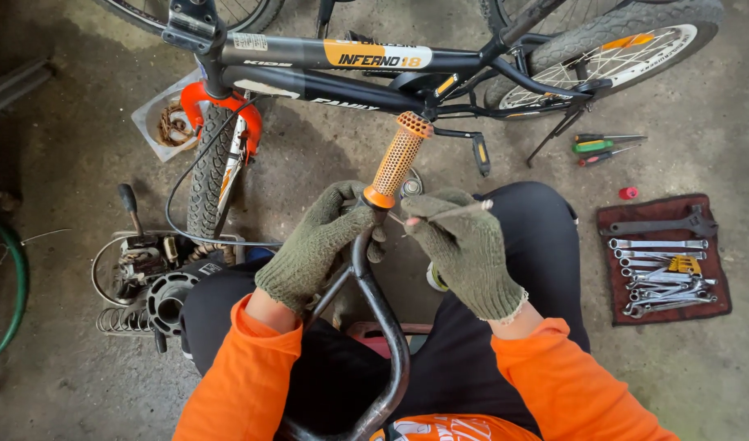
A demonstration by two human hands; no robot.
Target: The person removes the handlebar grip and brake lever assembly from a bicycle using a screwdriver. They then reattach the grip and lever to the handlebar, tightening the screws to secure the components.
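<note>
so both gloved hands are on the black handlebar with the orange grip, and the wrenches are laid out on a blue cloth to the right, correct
Not quite: the cloth under the wrenches is dark red, not blue, as the head view shows. The rest holds: the left hand grips the black handlebar just below the orange grip, and the right hand works beside it with a thin tool.

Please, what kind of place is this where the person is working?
Probably a small bicycle repair workshop or garage. A bicycle lies on the bare concrete floor, wrenches are laid out on a dark red cloth, and the gloved left hand and right hand work on a handlebar.
</note>
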